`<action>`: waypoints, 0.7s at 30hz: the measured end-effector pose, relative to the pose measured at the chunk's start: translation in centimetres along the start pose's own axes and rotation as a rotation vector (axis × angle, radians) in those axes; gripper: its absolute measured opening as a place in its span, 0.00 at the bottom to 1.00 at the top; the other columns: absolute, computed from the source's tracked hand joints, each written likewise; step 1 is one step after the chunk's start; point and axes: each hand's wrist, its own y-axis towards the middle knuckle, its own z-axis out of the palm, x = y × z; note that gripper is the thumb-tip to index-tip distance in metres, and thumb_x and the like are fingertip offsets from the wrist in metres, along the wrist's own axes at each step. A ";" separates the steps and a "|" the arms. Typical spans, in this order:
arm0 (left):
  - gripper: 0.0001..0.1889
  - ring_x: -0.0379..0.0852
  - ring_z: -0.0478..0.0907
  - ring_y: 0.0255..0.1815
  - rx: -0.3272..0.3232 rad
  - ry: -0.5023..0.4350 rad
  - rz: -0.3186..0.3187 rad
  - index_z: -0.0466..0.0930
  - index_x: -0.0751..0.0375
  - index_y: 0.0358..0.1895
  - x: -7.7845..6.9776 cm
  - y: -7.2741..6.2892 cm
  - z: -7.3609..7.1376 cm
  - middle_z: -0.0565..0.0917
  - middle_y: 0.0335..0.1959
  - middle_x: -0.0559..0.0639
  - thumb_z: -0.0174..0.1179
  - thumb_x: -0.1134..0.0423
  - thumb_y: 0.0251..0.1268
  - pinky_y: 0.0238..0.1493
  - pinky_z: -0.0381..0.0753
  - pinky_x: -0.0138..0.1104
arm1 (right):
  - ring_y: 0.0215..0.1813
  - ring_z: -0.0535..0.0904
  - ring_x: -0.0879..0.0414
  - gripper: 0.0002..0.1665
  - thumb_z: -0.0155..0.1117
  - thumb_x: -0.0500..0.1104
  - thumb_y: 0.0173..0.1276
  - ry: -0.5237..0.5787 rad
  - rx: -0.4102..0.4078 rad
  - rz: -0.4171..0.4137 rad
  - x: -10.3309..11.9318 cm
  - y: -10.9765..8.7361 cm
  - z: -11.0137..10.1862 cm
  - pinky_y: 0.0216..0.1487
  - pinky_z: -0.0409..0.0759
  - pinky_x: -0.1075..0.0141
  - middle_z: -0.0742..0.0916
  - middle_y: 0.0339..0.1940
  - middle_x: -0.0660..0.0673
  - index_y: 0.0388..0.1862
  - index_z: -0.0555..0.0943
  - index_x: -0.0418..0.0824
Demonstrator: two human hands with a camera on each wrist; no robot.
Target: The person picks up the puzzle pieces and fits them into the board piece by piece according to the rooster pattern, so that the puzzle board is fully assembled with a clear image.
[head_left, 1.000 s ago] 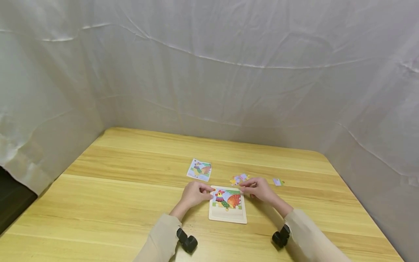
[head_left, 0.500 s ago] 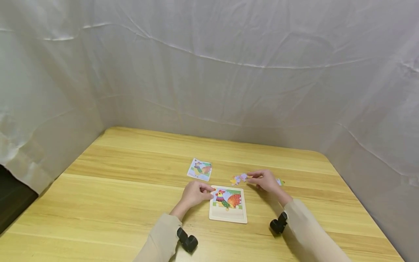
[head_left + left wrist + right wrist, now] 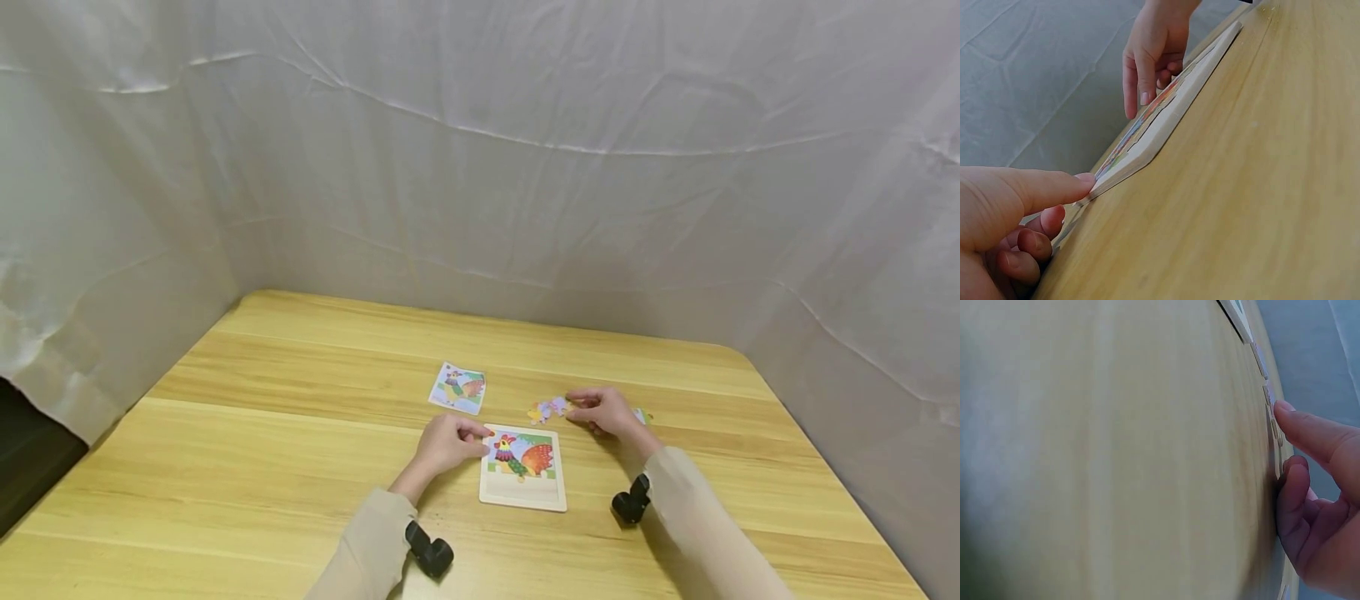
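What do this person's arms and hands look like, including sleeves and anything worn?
The left sleeve and right sleeve are plain beige. Near the left cuff sits a small black device with a rounded end; a similar black one is on the right. No cables show. The left hand and right hand are gloveless.

A: What sort of place would you call this?

B: A curtained-off recording booth, closer to a lab set-up than a home. Creased pale grey sheets of cloth (image 3: 480,167) hang behind and along both sides of a broad yellow wood-grain table (image 3: 337,333) with rounded far corners

A: Why recording?

B: Small black cameras (image 3: 433,557) sit at the cuffs of the long beige cloth sleeves (image 3: 367,537)

A: And beyond the cloth?

B: A black, shadowy patch (image 3: 33,446) shows past its lower left edge, too dark to identify
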 end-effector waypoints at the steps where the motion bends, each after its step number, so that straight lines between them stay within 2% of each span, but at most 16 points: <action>1: 0.07 0.36 0.64 0.17 -0.002 0.002 0.006 0.85 0.61 0.32 0.0 0.0 0.0 0.70 0.13 0.41 0.67 0.66 0.46 0.22 0.62 0.29 | 0.15 0.65 0.61 0.24 0.67 0.37 0.53 -0.004 0.007 -0.007 0.0 0.0 0.0 0.14 0.63 0.72 0.74 0.19 0.48 0.50 0.77 0.32; 8: 0.07 0.36 0.64 0.16 -0.006 -0.001 0.020 0.84 0.62 0.32 0.0 -0.1 -0.1 0.71 0.14 0.41 0.67 0.67 0.45 0.22 0.62 0.28 | 0.15 0.64 0.61 0.26 0.67 0.37 0.54 -0.072 0.053 -0.009 0.2 0.5 -0.1 0.16 0.64 0.71 0.72 0.21 0.47 0.53 0.75 0.33; 14: 0.08 0.36 0.64 0.16 0.000 -0.011 0.005 0.85 0.62 0.32 0.1 -0.1 0.0 0.70 0.13 0.41 0.67 0.67 0.45 0.22 0.62 0.29 | 0.12 0.61 0.62 0.26 0.67 0.38 0.54 -0.144 0.105 -0.014 0.5 1.0 -0.3 0.15 0.63 0.70 0.68 0.15 0.49 0.54 0.76 0.36; 21: 0.08 0.36 0.64 0.16 -0.003 -0.008 0.004 0.84 0.61 0.32 -0.1 0.0 0.0 0.70 0.13 0.41 0.67 0.67 0.45 0.22 0.63 0.29 | 0.12 0.61 0.62 0.22 0.66 0.37 0.54 -0.158 0.106 -0.024 0.3 1.2 -0.3 0.15 0.63 0.70 0.67 0.13 0.50 0.51 0.78 0.37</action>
